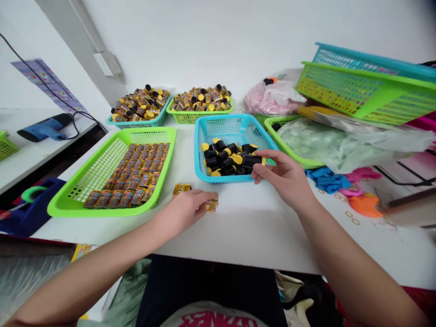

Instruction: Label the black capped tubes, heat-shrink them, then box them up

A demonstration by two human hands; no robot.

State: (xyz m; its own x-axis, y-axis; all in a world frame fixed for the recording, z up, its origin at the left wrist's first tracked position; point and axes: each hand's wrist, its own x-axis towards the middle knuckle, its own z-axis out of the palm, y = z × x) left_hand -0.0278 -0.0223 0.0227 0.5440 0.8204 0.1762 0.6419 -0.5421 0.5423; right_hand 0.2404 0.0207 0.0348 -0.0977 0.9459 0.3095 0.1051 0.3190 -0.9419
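Observation:
My left hand rests on the white table with its fingers closed on a small yellow printed label. Another label piece lies just left of it. My right hand reaches over the near right corner of the blue basket and pinches a black tube with a yellow cap. Several more black, yellow-capped tubes lie in that basket.
A green basket at left holds rows of flat labels. Two baskets of labelled tubes stand at the back. Stacked baskets, plastic bags and balloons crowd the right. A blue heat gun lies far left.

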